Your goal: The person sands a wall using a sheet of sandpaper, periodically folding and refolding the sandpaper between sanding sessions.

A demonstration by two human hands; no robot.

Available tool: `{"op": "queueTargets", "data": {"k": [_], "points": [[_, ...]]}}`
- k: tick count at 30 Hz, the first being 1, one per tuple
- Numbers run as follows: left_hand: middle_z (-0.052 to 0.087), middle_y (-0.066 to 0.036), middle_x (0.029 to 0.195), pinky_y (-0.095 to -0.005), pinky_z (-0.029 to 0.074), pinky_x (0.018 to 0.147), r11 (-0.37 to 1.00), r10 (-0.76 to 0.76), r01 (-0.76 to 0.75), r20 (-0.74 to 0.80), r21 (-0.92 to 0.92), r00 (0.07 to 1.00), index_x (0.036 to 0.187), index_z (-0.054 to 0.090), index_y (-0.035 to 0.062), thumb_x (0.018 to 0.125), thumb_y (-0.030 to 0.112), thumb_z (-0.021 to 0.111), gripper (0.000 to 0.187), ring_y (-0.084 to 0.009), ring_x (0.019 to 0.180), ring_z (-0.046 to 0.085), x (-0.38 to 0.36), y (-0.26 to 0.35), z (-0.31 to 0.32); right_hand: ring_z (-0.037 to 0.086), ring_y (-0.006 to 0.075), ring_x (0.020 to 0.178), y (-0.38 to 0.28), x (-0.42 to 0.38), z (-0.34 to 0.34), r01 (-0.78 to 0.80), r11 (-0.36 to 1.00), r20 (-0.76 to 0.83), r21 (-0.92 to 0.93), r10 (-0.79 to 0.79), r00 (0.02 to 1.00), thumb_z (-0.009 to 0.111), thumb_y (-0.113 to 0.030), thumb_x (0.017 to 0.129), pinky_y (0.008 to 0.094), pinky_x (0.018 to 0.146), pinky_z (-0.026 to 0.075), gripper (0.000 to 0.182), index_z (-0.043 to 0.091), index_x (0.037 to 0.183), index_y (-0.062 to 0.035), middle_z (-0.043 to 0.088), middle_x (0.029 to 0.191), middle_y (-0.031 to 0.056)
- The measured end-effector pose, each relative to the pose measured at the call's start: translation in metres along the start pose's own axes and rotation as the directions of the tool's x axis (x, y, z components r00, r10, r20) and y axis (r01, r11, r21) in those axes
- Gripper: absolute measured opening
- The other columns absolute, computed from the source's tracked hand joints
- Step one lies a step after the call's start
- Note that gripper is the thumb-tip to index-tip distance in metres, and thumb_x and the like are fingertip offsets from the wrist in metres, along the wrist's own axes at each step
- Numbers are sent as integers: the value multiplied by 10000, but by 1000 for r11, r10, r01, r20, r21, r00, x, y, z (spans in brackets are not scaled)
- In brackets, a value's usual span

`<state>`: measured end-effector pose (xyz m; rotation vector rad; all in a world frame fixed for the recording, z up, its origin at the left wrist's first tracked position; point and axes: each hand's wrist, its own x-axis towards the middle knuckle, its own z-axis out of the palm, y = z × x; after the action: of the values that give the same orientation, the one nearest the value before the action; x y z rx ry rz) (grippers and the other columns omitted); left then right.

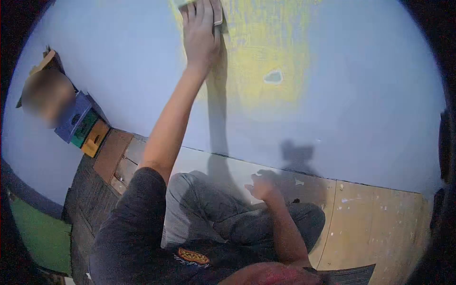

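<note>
My left hand (202,35) reaches up against the pale blue wall (370,85). Its fingers press over a flat, light-edged block (217,12). The block touches the wall at the left side of a yellow patch (247,52) with streaky edges. Within the yellow is a small greenish spot with a white rim (273,77). My right hand (262,186) hovers over my crossed legs in grey trousers (199,199), with its fingers apart and nothing visible in it.
Stacked blue, green and orange boxes (96,137) stand at the left, beside a blurred area. Light boards (365,213) with white specks lie along the wall's base. A green surface (40,228) is at the lower left. Shadows of my arm and head fall on the wall.
</note>
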<state>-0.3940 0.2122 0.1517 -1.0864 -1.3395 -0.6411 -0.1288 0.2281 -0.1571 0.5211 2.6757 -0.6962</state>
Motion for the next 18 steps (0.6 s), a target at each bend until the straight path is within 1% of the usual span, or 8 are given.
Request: {"op": "queueTargets", "data": {"k": [2, 3, 8, 10, 12, 16, 17, 18], "points": [[357, -247, 1563, -448, 336, 1166, 988, -72, 73, -10, 138, 997, 1518, 352, -20, 996, 145, 466, 558, -411, 1432, 364, 6, -1, 4, 540, 432, 1255, 8, 0, 27, -10, 987, -123, 160, 30, 992, 572, -503, 956, 521, 1067, 422, 642, 530, 1332, 16, 593, 1311, 268], [400, -254, 1513, -566, 255, 1196, 1000, 22, -23, -7, -9, 1000, 1464, 363, -70, 838, -3, 601, 674, -510, 1417, 301, -1, 6, 1, 554, 437, 1233, 11, 7, 28, 17, 988, -80, 153, -4, 997, 562, -503, 962, 526, 1051, 433, 633, 535, 1317, 20, 603, 1291, 270], [333, -293, 1552, -562, 291, 1178, 988, -127, 145, 266, -49, 956, 1487, 352, -63, 924, 77, 587, 626, -519, 1446, 268, -136, 40, 6, 594, 452, 1162, 14, 12, 35, 90, 996, -117, 10, -89, 989, 519, -465, 1003, 517, 986, 482, 560, 563, 1261, 30, 648, 1182, 273], [420, -308, 1448, -627, 241, 1175, 976, -111, 164, 318, -146, 942, 1406, 420, -100, 905, 87, 552, 552, -549, 1380, 326, -194, 58, -2, 579, 446, 1192, 12, 13, 38, 98, 994, -99, 50, -93, 991, 493, -495, 1007, 509, 1015, 466, 605, 556, 1290, 36, 619, 1238, 284], [409, -311, 1460, -623, 240, 1177, 968, -136, 204, 378, -147, 916, 1419, 410, -99, 911, 93, 547, 560, -559, 1383, 315, -222, 66, -11, 563, 440, 1222, 13, 13, 38, 106, 991, -80, 80, -100, 992, 468, -526, 1010, 500, 1044, 449, 651, 549, 1320, 41, 590, 1293, 295], [393, -313, 1474, -614, 238, 1182, 967, -173, 228, 368, -111, 914, 1444, 386, -99, 917, 99, 544, 585, -563, 1399, 290, -221, 65, -8, 526, 440, 1281, 9, 10, 36, 15, 980, -44, 199, -6, 999, 377, -606, 1013, 501, 1089, 416, 747, 519, 1388, 24, 534, 1378, 302], [387, -317, 1487, -611, 246, 1179, 981, -135, 176, 357, -85, 924, 1453, 390, -86, 918, 87, 545, 583, -559, 1402, 290, -195, 54, -7, 541, 468, 1263, -2, -13, 16, -33, 977, -91, 209, 53, 994, 305, -657, 1008, 603, 1085, 391, 760, 540, 1327, -10, 555, 1337, 313], [384, -312, 1495, -606, 253, 1178, 987, -118, 144, 283, -75, 952, 1445, 402, -81, 916, 86, 547, 573, -556, 1397, 299, -168, 47, -5, 547, 473, 1252, 0, -16, 11, -28, 977, -91, 213, 49, 995, 310, -656, 1008, 595, 1080, 400, 762, 542, 1322, -2, 558, 1330, 317]]}}
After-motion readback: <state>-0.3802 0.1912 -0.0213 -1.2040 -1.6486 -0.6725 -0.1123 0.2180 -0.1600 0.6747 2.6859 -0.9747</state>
